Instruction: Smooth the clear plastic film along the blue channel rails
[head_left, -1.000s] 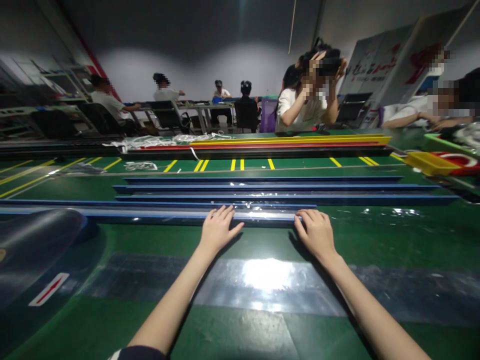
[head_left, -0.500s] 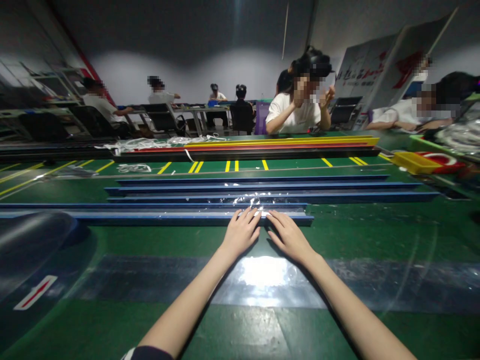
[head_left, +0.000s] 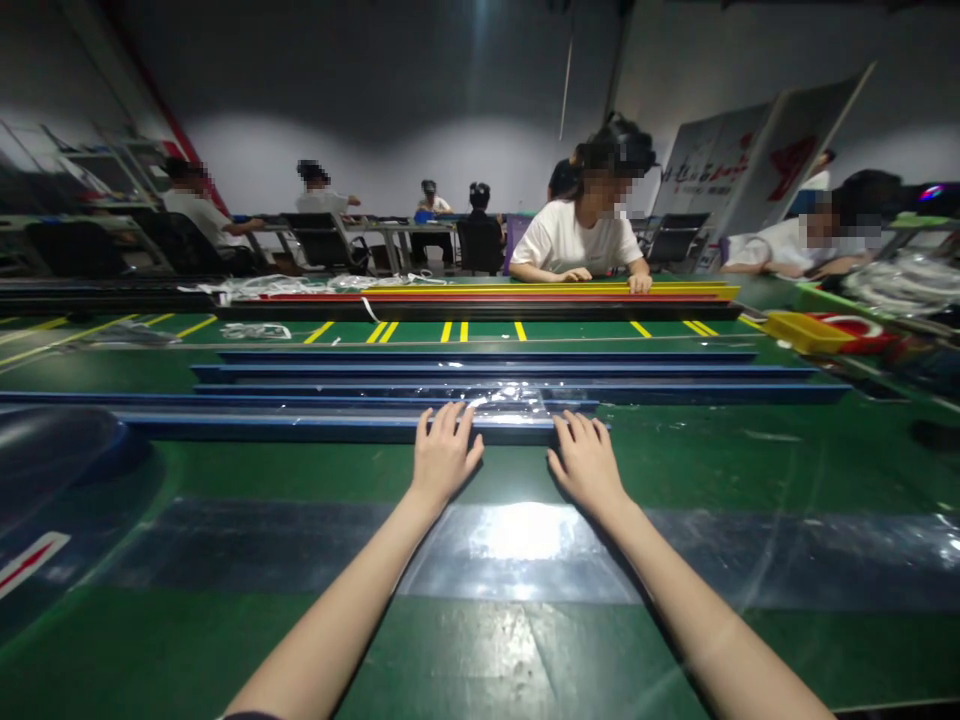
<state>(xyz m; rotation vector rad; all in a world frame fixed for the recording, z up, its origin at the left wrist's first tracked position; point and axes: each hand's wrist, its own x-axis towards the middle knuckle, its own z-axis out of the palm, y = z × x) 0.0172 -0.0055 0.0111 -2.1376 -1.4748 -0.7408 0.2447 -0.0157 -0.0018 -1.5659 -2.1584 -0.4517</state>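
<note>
Both hands rest on the nearest blue channel strip (head_left: 300, 431), a long rail lying left to right on the green table (head_left: 360, 640). My left hand (head_left: 444, 455) lies over its edge with the fingers stretched out and the thumb apart. Near the strip's right end, my right hand (head_left: 589, 455) has its fingers spread on the same edge. Clear shiny film (head_left: 510, 398) lies just beyond the hands, over the strips. Farther back, several more blue strips (head_left: 675, 374) run parallel. The fingertips' undersides are hidden.
A clear plastic sheet (head_left: 262, 545) crosses the table under my forearms. At the left sits a dark blue rounded object (head_left: 67, 490). Yellow, red and black strips (head_left: 525, 310) lie farther back, before a person in a white shirt (head_left: 574, 240). A yellow tray (head_left: 806, 332) stands right.
My hands have moved apart along the strip, the left one going left and the right one slightly right. The person opposite has lowered both hands to the yellow strips.
</note>
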